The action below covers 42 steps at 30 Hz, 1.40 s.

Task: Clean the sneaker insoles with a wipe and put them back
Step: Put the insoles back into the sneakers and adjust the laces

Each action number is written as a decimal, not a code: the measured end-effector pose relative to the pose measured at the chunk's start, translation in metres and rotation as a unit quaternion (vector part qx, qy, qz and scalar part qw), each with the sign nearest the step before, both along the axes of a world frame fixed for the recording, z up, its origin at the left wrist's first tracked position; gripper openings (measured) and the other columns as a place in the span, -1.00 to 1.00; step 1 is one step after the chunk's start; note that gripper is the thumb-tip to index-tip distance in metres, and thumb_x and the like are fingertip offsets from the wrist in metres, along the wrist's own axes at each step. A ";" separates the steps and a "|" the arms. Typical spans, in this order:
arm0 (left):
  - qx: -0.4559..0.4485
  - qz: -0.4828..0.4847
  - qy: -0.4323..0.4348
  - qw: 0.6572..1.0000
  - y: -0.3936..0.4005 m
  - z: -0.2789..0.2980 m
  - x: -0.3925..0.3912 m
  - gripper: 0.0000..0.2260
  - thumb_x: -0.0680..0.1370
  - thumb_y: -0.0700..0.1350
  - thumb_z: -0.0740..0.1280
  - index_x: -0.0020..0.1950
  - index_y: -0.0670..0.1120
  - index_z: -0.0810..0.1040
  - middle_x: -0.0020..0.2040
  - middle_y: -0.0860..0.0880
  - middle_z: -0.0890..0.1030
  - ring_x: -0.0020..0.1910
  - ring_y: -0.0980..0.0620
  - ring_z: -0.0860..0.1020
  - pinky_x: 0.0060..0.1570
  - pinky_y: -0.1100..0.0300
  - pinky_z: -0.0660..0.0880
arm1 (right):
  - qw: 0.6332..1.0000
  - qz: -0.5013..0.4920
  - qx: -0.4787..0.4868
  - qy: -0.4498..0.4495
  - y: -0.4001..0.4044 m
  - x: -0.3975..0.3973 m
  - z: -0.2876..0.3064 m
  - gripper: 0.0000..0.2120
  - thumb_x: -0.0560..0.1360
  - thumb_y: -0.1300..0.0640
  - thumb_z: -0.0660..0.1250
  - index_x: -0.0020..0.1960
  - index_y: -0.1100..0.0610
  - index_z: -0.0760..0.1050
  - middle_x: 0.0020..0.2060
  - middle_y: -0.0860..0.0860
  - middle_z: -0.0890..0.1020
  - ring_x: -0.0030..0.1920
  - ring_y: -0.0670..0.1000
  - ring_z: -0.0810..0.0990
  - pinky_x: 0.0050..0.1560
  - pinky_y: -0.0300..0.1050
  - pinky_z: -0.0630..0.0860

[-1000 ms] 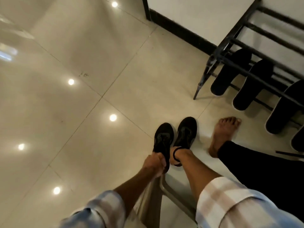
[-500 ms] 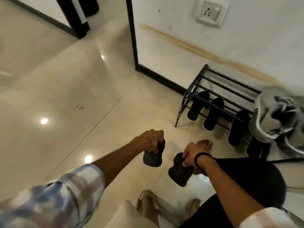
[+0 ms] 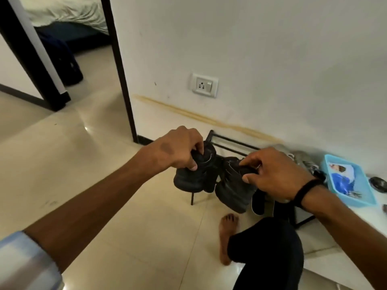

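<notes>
Two black sneakers hang in the air in front of me, above the floor. My left hand (image 3: 184, 151) grips the left sneaker (image 3: 193, 176) by its heel collar, toe pointing down. My right hand (image 3: 272, 174) grips the right sneaker (image 3: 232, 191) at its collar in the same way, with a black band on the wrist. The two shoes nearly touch each other. No insole or wipe shows.
A black metal shoe rack (image 3: 228, 142) stands against the white wall behind the shoes, with dark slippers (image 3: 258, 203) under it. A blue tray (image 3: 347, 181) with a wipes packet lies on a white surface at right. My bare foot (image 3: 227, 237) rests on the tiled floor. A doorway (image 3: 73, 59) opens at left.
Both hands have lifted the sneakers off the floor and raised them higher. My view has tilted up from the floor to the wall, and the blue tray has come into sight.
</notes>
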<state>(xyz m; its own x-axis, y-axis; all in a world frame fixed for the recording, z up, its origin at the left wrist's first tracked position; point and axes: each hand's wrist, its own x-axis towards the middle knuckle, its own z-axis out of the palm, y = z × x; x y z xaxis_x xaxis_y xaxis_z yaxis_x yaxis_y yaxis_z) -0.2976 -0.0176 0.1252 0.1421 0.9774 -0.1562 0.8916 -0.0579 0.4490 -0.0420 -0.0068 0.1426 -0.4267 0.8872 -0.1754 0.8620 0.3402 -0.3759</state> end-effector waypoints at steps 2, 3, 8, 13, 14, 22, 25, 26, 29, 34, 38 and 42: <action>0.037 0.007 -0.010 0.999 0.021 -0.007 0.003 -0.58 0.39 -0.11 0.63 0.19 0.04 0.62 0.15 0.04 0.57 0.07 0.00 0.59 0.06 0.13 0.57 | 0.999 -0.012 0.037 -0.002 0.018 0.000 0.002 -0.73 0.47 0.10 0.50 0.17 -0.04 0.63 0.03 -0.09 0.65 -0.08 -0.13 0.58 -0.12 -0.27 0.46; 0.049 0.010 -0.012 0.999 0.031 -0.015 0.007 -0.59 0.40 -0.11 0.63 0.20 0.04 0.61 0.17 0.02 0.58 0.08 -0.01 0.60 0.11 0.11 0.58 | 0.999 -0.015 0.051 -0.009 0.026 0.000 -0.002 -0.72 0.48 0.11 0.49 0.18 -0.02 0.63 0.05 -0.06 0.65 -0.04 -0.07 0.59 -0.06 -0.22 0.48; 0.085 0.011 -0.007 0.996 0.085 -0.076 0.034 -0.67 0.50 -0.15 0.53 0.23 0.02 0.59 0.13 -0.06 0.66 0.06 -0.06 0.65 0.15 0.00 0.62 | 0.993 -0.043 0.100 -0.053 0.075 0.002 -0.046 -0.71 0.53 0.18 0.43 0.25 0.07 0.59 0.09 0.02 0.62 0.09 0.04 0.58 0.08 -0.16 0.47; 0.075 -0.007 0.030 0.997 0.124 -0.130 0.052 -0.78 0.58 -0.17 0.40 0.21 0.01 0.53 0.08 -0.07 0.65 0.03 -0.07 0.63 0.10 0.01 0.61 | 0.986 -0.048 0.111 -0.117 0.122 0.009 -0.114 -0.66 0.59 0.17 0.33 0.35 0.07 0.49 0.18 0.04 0.50 0.21 0.07 0.46 0.18 -0.04 0.51; 0.075 -0.012 0.033 0.997 0.130 -0.140 0.056 -0.79 0.60 -0.17 0.38 0.21 0.00 0.51 0.08 -0.06 0.65 0.03 -0.07 0.63 0.10 0.02 0.61 | 0.984 -0.044 0.114 -0.128 0.130 0.009 -0.126 -0.66 0.59 0.19 0.32 0.36 0.07 0.48 0.19 0.04 0.48 0.22 0.06 0.43 0.19 -0.04 0.51; 0.058 -0.004 0.047 0.997 0.157 -0.182 0.070 -0.70 0.59 -0.21 0.39 0.30 -0.02 0.47 0.13 -0.04 0.62 0.10 -0.05 0.61 0.15 0.03 0.59 | 0.978 -0.016 0.122 -0.166 0.162 -0.005 -0.179 -0.65 0.56 0.28 0.30 0.33 0.11 0.44 0.20 0.09 0.42 0.21 0.11 0.37 0.16 -0.05 0.49; 0.055 -0.010 0.058 0.997 0.161 -0.185 0.073 -0.65 0.59 -0.19 0.39 0.35 -0.01 0.45 0.18 -0.03 0.58 0.13 -0.04 0.59 0.18 0.05 0.57 | 0.980 -0.001 0.110 -0.165 0.163 -0.013 -0.195 -0.65 0.54 0.28 0.33 0.31 0.12 0.46 0.19 0.10 0.43 0.20 0.11 0.38 0.16 -0.02 0.53; 0.047 -0.011 0.059 0.997 0.160 -0.183 0.072 -0.64 0.59 -0.17 0.40 0.37 0.00 0.45 0.22 -0.03 0.56 0.15 -0.04 0.58 0.20 0.03 0.57 | 0.981 0.002 0.110 -0.158 0.162 -0.016 -0.198 -0.65 0.53 0.28 0.35 0.30 0.12 0.47 0.19 0.09 0.42 0.20 0.10 0.38 0.16 -0.02 0.55; 0.042 -0.026 0.075 0.996 0.157 -0.176 0.073 -0.56 0.58 -0.09 0.42 0.43 0.02 0.41 0.41 -0.02 0.42 0.21 -0.09 0.57 0.23 -0.05 0.57 | 0.984 -0.003 0.113 -0.141 0.159 -0.018 -0.195 -0.65 0.52 0.25 0.37 0.29 0.10 0.46 0.20 0.09 0.40 0.23 0.12 0.35 0.14 0.00 0.57; 0.077 -0.054 0.072 0.993 0.136 -0.144 0.092 -0.59 0.61 0.00 0.39 0.44 0.04 0.41 0.46 0.01 0.34 0.22 -0.08 0.56 0.20 -0.03 0.57 | 0.982 -0.034 0.139 -0.120 0.148 0.003 -0.160 -0.66 0.55 0.12 0.34 0.31 0.06 0.43 0.22 0.07 0.40 0.26 0.14 0.39 0.12 0.05 0.57; 0.115 -0.082 0.062 0.988 0.116 -0.108 0.116 -0.63 0.61 0.04 0.39 0.40 0.05 0.48 0.39 0.04 0.40 0.19 -0.05 0.56 0.17 -0.03 0.57 | 0.979 -0.064 0.157 -0.111 0.125 0.042 -0.120 -0.70 0.58 0.07 0.31 0.29 0.08 0.47 0.25 0.07 0.43 0.31 0.12 0.39 0.17 0.05 0.54; 0.151 -0.119 0.062 0.979 0.093 -0.072 0.149 -0.66 0.59 0.06 0.40 0.34 0.05 0.52 0.33 0.04 0.46 0.19 -0.03 0.56 0.16 -0.06 0.58 | 0.970 -0.099 0.178 -0.131 0.089 0.095 -0.081 -0.70 0.58 0.05 0.30 0.29 0.08 0.50 0.26 0.09 0.44 0.31 0.14 0.40 0.21 0.10 0.53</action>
<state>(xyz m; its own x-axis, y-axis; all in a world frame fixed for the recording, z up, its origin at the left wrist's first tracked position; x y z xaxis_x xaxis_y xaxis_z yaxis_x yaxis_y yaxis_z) -0.1490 0.0752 0.0529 0.3704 0.9231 0.1038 0.8831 -0.3846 0.2687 0.0531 0.0825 0.0612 -0.2247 0.9713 0.0776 0.9735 0.2272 -0.0247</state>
